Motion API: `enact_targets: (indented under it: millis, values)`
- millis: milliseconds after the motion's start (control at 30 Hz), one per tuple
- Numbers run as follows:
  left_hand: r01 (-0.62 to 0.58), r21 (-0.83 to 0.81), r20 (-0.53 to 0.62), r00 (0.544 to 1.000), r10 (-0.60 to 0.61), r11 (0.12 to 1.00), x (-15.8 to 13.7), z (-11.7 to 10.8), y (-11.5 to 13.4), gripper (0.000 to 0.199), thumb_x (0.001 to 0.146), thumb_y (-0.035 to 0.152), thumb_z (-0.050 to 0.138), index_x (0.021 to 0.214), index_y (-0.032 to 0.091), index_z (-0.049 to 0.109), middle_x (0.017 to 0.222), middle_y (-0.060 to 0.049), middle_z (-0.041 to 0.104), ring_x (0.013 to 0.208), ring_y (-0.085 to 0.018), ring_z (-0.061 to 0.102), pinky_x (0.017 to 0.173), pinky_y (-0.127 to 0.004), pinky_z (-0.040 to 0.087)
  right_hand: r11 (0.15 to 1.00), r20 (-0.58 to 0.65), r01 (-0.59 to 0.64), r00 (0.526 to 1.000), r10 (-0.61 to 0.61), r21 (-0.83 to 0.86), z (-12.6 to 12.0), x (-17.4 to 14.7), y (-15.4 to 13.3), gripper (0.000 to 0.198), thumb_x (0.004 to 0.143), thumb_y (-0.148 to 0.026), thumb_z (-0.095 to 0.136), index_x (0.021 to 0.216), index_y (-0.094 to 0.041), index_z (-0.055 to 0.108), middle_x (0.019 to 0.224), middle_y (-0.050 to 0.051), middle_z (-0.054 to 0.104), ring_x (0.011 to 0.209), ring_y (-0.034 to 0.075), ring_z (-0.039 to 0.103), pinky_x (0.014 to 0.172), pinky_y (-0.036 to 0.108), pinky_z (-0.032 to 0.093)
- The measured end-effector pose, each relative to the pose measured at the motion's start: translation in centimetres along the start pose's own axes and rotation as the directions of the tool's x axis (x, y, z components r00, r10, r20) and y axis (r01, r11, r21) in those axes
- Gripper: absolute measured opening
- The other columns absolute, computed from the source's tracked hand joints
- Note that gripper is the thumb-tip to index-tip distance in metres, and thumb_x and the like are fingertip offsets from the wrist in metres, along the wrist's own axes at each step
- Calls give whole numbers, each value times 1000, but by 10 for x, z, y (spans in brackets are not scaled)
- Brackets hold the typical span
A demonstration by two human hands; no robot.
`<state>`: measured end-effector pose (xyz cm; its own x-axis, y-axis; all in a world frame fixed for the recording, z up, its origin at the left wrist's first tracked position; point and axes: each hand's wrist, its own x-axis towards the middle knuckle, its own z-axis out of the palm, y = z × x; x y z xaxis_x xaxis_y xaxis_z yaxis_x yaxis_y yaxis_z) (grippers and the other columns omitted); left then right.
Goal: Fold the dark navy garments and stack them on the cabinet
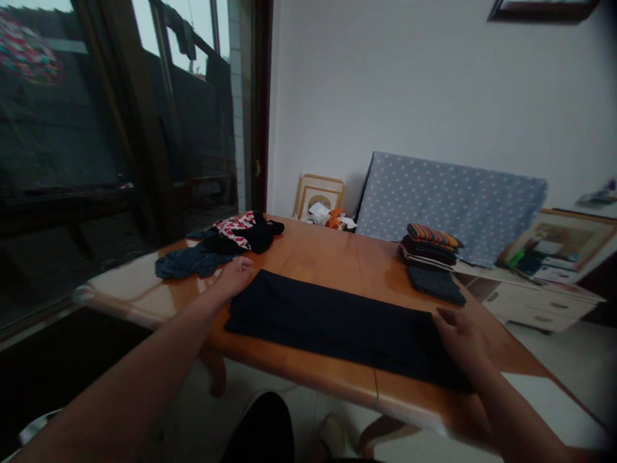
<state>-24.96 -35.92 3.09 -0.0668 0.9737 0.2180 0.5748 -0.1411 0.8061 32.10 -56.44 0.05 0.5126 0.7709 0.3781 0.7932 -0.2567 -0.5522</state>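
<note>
A dark navy garment point(332, 315), folded into a long flat strip, lies across the near side of the wooden table. At its left end is my left hand point(237, 275), fingers curled closed by the far left corner. My right hand point(457, 333) is at the opposite end, thumb and fingers pinched together at the far right corner. The cloth between the hands lies nearly flat, with faint creases. Its exact kind of garment does not show.
Loose clothes point(226, 244), blue-grey, black and red-white patterned, lie heaped at the table's far left. A folded stack point(431, 247) stands at the right, beside a folded dark grey cloth point(436, 285). Behind are a dotted blue cover point(448, 199) and a white drawer cabinet point(540, 305).
</note>
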Motion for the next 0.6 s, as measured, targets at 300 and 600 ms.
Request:
enact_targets:
  millis: [300, 600]
  values:
    - [-517, 119, 354, 820, 450, 848, -89, -31, 10, 34, 76, 24, 56, 110, 22, 65, 110, -4, 68, 100, -22, 62, 88, -33, 47, 927, 231, 347, 899, -372, 143, -9, -85, -71, 38, 91, -48, 52, 114, -24, 70, 117, 8, 69, 109, 25, 64, 96, 40, 50]
    - [-594, 373, 364, 800, 476, 713, -103, -25, 4, 20, 83, 24, 53, 97, 24, 66, 103, -4, 66, 101, -24, 59, 90, -36, 42, 879, 360, 476, 817, -450, 21, -9, -118, -118, 29, 91, -30, 53, 112, -22, 71, 113, 9, 70, 107, 23, 63, 96, 37, 47]
